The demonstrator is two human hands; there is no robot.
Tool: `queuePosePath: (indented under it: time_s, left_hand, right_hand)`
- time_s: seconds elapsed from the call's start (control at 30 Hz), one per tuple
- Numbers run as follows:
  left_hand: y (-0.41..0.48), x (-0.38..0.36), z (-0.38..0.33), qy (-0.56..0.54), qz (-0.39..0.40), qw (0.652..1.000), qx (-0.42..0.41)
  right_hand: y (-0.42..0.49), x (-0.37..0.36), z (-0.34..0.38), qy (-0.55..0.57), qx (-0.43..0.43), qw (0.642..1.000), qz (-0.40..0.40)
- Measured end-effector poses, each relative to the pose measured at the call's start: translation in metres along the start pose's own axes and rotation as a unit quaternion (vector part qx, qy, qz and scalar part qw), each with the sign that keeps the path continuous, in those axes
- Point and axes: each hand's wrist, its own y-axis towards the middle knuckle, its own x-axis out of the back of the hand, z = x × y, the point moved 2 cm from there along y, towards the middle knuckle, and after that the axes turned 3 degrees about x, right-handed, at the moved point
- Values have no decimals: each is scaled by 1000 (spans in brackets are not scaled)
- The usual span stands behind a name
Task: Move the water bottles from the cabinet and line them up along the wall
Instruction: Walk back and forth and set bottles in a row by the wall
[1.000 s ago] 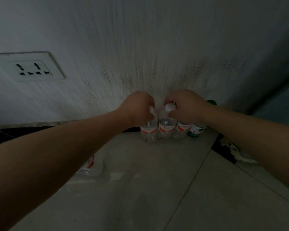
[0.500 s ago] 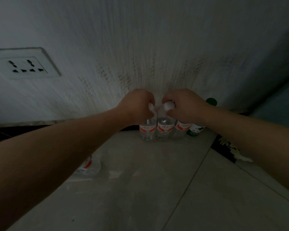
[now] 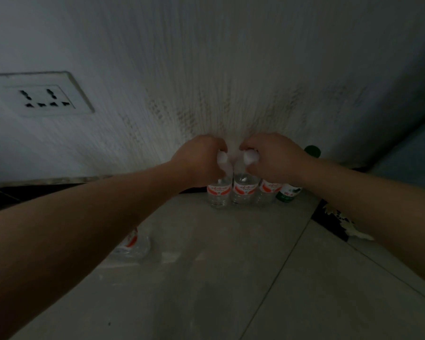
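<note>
Three clear water bottles with red-and-white labels stand side by side against the white wall. My left hand grips the neck of the leftmost bottle, white cap showing. My right hand holds the top of the middle bottle. The third bottle stands partly hidden under my right hand. A green-capped, green-labelled bottle ends the row on the right. Another red-labelled bottle lies on the floor behind my left forearm.
A wall socket sits at the left on the wall. Pale floor tiles stretch toward me. A dark patterned strip runs along the right, beside a bluish surface in the corner.
Both hands stay on the two bottle tops against the wall and shift only slightly. The view has drifted a little.
</note>
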Motion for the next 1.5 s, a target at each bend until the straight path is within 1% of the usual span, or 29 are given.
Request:
queuePosePath:
  time_s: [0.2, 0.53, 0.8, 1.23, 1.5]
  left_hand:
    - [-3, 5, 5, -1, -4, 1000, 16]
    - [-21, 18, 23, 16, 12, 998, 52]
    - [-41, 39, 43, 41, 2, 997, 68]
    - [-100, 79, 92, 60, -10, 990, 128]
    - [-149, 101, 134, 70, -19, 977, 199]
  right_hand:
    - [-2, 7, 8, -5, 7, 1000, -3]
    - [0, 16, 24, -30, 9, 999, -13]
    - [5, 20, 52, -55, 28, 998, 4]
    - [26, -6, 119, -39, 96, 994, 34]
    - [40, -27, 168, -19, 166, 984, 58]
